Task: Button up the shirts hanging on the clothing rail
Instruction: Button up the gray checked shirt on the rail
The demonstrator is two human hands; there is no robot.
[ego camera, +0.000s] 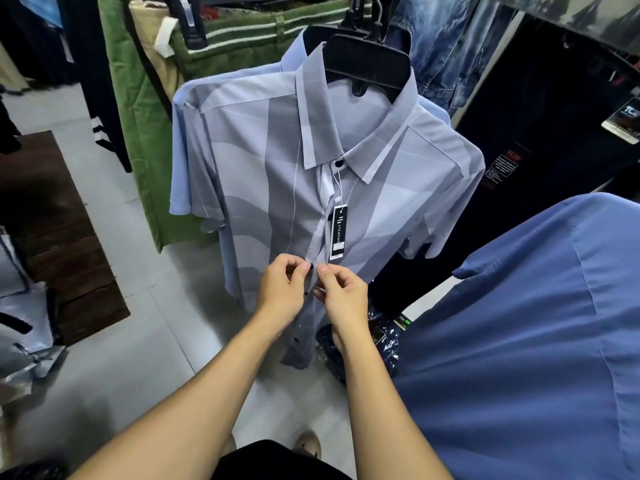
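Observation:
A grey and pale-blue patterned short-sleeve shirt (270, 174) hangs on a black hanger (367, 64) in front of me. Its black collar button (338, 164) is fastened, and a black price tag (337, 233) dangles down the placket. My left hand (282, 289) pinches the left edge of the placket at mid-chest height. My right hand (341, 294) pinches the right edge, thumb and forefinger almost touching the left fingers. The button between them is hidden by my fingertips. Lower down the shirt front hangs apart, with dark buttons showing.
A plain blue shirt (519, 341) hangs close at the right. Green trousers (145, 133) and dark garments hang behind at left, jeans (446, 46) at top right. A dark wooden bench (59, 237) stands at left on the grey tiled floor. Packaged clothes (381, 341) lie below the shirt.

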